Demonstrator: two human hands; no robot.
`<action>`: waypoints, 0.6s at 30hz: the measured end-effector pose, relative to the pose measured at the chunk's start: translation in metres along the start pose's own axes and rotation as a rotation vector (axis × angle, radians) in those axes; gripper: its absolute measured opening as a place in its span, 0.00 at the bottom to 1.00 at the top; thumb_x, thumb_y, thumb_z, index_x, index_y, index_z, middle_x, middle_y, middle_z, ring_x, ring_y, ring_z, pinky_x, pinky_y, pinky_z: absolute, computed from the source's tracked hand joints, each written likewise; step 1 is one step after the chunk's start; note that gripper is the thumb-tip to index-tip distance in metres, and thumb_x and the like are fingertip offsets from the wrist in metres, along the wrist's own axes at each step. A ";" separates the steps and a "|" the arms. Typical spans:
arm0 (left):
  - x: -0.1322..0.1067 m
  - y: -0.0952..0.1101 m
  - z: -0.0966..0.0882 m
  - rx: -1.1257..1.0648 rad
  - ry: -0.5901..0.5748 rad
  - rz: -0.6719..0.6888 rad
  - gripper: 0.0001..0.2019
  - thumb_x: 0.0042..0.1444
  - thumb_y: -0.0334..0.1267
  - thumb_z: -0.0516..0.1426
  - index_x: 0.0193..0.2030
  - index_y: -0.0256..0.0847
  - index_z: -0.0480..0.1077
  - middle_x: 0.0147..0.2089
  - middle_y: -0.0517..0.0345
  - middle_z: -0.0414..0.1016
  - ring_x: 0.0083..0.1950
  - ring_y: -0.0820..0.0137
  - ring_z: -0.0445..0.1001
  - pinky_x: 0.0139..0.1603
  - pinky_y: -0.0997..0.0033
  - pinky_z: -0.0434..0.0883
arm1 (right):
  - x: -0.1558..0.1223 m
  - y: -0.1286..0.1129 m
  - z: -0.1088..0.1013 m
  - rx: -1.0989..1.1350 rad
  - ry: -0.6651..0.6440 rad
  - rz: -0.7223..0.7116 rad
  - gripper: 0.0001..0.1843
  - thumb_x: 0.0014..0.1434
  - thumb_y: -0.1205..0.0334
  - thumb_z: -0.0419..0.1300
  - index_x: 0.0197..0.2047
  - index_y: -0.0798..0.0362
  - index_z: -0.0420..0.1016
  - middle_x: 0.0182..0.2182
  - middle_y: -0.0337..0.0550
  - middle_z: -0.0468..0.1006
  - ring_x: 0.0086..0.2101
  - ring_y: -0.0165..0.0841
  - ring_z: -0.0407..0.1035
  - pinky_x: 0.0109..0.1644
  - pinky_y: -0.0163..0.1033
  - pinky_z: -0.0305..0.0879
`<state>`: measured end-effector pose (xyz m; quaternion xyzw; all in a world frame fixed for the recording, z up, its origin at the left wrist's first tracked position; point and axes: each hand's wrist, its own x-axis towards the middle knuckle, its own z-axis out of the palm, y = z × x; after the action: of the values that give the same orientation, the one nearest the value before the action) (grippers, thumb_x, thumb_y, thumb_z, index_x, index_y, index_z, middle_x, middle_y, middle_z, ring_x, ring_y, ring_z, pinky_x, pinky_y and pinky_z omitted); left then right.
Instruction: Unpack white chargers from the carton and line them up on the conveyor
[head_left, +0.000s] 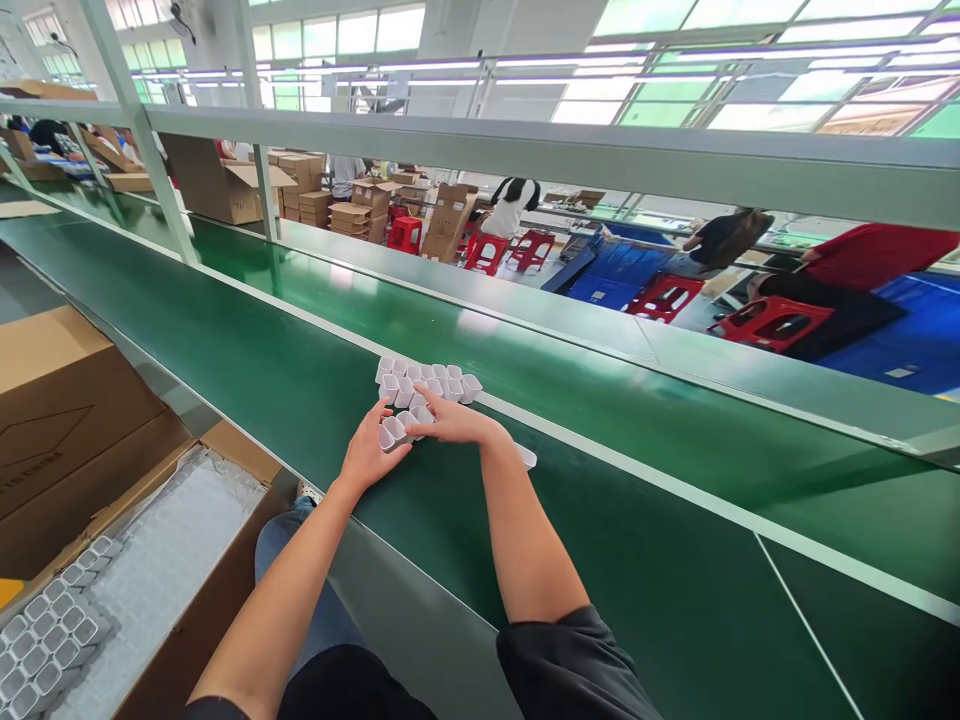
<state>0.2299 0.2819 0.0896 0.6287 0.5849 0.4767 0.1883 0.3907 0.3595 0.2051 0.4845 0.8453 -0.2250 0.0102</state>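
Note:
Small translucent white plastic cups [431,385] stand close together in rows on the green work surface [247,360], against its pale divider strip. A short front row of the same cups [396,430] sits between my two hands, slightly apart from the rows behind. My left hand [369,448] curls around the left end of that row, fingers at the back and thumb in front. My right hand [454,420] grips its right end, its thumb low and its index finger reaching over the cups. Another white piece [528,457] lies beyond my right forearm, partly hidden by it.
At my lower left stands an open cardboard box [240,450] with more cups [49,640] and a translucent sheet inside. A metal rail [525,150] on posts crosses above the far side. Beyond are cartons [300,180], red stools [664,297], blue bins [611,270] and seated people.

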 end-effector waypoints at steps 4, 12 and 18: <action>0.002 -0.001 0.002 -0.011 -0.010 -0.023 0.39 0.54 0.34 0.63 0.70 0.48 0.51 0.57 0.52 0.75 0.57 0.61 0.75 0.58 0.57 0.73 | 0.006 -0.011 0.011 0.008 -0.076 0.008 0.56 0.60 0.43 0.64 0.76 0.58 0.37 0.61 0.61 0.71 0.60 0.47 0.67 0.59 0.44 0.64; 0.005 -0.007 0.006 -0.055 -0.052 -0.021 0.40 0.52 0.30 0.62 0.70 0.46 0.51 0.57 0.51 0.74 0.50 0.63 0.77 0.53 0.58 0.75 | 0.016 -0.040 0.040 -0.192 0.002 0.167 0.56 0.55 0.43 0.64 0.75 0.60 0.42 0.63 0.73 0.64 0.60 0.58 0.65 0.58 0.52 0.64; -0.026 -0.002 -0.031 -0.104 -0.016 0.017 0.52 0.50 0.43 0.68 0.74 0.45 0.41 0.68 0.42 0.64 0.67 0.57 0.67 0.65 0.53 0.68 | 0.010 -0.034 0.030 -0.115 0.048 0.143 0.55 0.54 0.44 0.61 0.75 0.61 0.42 0.61 0.67 0.69 0.58 0.57 0.68 0.59 0.55 0.65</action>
<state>0.2067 0.2489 0.0927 0.6267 0.5524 0.5032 0.2213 0.3510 0.3410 0.1884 0.5476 0.8200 -0.1630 0.0338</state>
